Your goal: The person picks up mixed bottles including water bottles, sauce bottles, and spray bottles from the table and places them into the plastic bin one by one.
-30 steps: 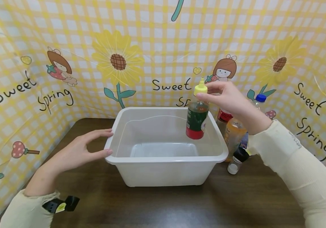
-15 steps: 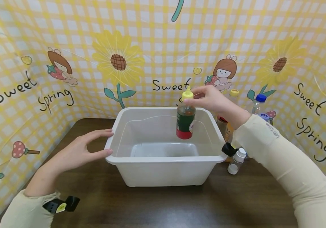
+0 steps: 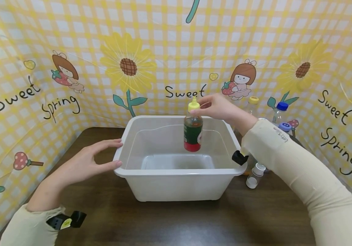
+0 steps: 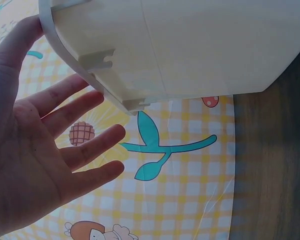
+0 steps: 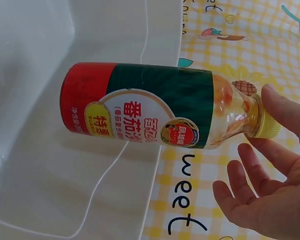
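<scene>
My right hand pinches a ketchup bottle by its yellow nozzle cap. The bottle hangs upright over the white plastic tub, its red base below the level of the back rim. In the right wrist view the green and red label of the ketchup bottle faces the camera, and thumb and forefinger clasp the cap. At the tub's left rim rests my left hand, thumb and fingertips against the edge. The left wrist view shows the fingers of that left hand spread and mostly straight.
Right of the tub stand several bottles, partly hidden by my right sleeve: a yellow-capped one, a blue-capped one and a small white-capped jar. A checked cloth encloses the brown table.
My right hand has carried the ketchup bottle leftward, from the tub's right side to nearer its middle, and slightly lower. The left hand has stayed at the rim.
</scene>
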A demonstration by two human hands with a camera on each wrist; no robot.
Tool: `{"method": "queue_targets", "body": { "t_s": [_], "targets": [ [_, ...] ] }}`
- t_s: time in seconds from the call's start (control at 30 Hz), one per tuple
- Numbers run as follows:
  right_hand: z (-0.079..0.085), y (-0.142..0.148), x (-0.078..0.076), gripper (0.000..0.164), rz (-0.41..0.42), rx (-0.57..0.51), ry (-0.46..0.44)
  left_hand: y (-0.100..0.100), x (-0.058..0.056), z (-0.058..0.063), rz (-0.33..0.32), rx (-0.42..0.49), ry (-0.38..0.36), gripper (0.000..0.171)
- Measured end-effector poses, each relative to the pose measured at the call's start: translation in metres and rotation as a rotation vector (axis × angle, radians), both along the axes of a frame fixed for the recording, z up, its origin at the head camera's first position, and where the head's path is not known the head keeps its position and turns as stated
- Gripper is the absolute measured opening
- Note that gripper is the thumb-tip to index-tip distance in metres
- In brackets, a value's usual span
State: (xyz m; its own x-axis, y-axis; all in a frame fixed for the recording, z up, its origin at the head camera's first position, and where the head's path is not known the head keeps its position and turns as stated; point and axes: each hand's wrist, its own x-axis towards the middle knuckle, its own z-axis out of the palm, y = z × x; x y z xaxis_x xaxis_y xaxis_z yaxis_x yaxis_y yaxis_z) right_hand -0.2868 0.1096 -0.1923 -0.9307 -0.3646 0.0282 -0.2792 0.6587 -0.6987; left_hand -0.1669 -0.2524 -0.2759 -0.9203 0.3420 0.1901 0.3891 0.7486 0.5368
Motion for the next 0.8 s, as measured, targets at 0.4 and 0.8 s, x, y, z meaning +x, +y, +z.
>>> {"method": "queue_targets", "body": {
  "t_s": [0.4, 0.8],
  "targets": [
    [-0.019, -0.019, -0.019, 0.020, 0.113, 0.016, 0.019, 0.000, 0.001, 0.001, -0.001, 0.005, -0.008, 0.055],
    [-0.037, -0.042, -0.029, 0.025, 0.184, 0.110, -0.078, 0.001, 0.001, 0.003, -0.004, -0.003, -0.013, 0.054]
  ]
}}
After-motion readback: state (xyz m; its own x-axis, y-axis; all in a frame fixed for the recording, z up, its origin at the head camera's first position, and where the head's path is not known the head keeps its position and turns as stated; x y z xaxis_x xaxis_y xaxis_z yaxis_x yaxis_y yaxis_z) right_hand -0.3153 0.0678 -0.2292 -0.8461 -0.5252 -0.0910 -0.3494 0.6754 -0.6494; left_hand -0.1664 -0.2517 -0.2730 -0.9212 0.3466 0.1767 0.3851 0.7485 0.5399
